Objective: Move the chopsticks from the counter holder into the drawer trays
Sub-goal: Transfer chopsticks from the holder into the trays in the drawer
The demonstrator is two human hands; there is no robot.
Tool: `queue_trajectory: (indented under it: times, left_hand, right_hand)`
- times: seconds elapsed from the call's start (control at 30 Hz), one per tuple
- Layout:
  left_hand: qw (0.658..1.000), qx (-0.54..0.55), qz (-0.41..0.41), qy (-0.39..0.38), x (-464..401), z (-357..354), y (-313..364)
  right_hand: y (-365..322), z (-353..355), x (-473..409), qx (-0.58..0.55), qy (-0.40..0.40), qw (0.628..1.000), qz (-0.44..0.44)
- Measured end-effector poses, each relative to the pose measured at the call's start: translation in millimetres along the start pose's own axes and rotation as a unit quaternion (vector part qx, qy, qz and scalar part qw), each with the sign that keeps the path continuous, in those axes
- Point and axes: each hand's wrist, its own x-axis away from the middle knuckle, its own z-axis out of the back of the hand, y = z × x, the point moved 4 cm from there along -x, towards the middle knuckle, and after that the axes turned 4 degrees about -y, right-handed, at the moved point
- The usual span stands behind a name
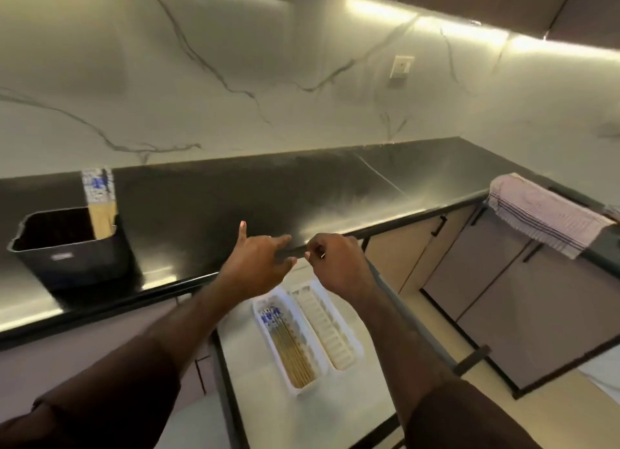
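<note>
partly done: sitting already in the left drawer tray [285, 348] just below the fingers, one bundle of chopsticks [291, 351]; still waiting in the black holder [72, 247] on the tabletop [235, 193], well left of the fingers, a few more chopsticks [100, 203]. lying empty beside the filled tray, the right tray [327, 328]. hovering over the drawer, left hand [258, 267] loosely spread and holding nothing, right hand [335, 264] curling closed, pinching something too small to tell.

Single head-worn wide-angle view, close above the counter [235, 197] edge, angled forward and down over the open drawer [335, 425].

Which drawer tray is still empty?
The right white tray, nearer the right hand: only its bare ribbed bottom shows. The left tray beside it already holds chopsticks.
</note>
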Motion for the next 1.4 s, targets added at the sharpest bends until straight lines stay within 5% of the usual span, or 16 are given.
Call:
queue_trajectory:
  times: [0.23, 0.63, 0.93, 1.4]
  left_hand:
    - [0.992, 0.012, 0.024, 0.123, 33, 99, -74]
    - [0.972, 0.11, 0.137, 0.156, 40, 192, -304]
    - [0.965, 0.152, 0.172, 0.123, 6, 192, -391]
    - [0.928, 0.315, 0.172, 0.104, -28, 167, -420]
  right_hand:
    - [-117, -12, -36, -0.032, 0.008, 0.996, 0.087]
    - [-303, -157, -148, -0.093, -0.059, 0.988, 0.105]
    - [-332, -234, -192, -0.093, -0.114, 0.989, 0.022]
    - [-321, -259, -206, -0.105, -0.104, 0.989, -0.031]
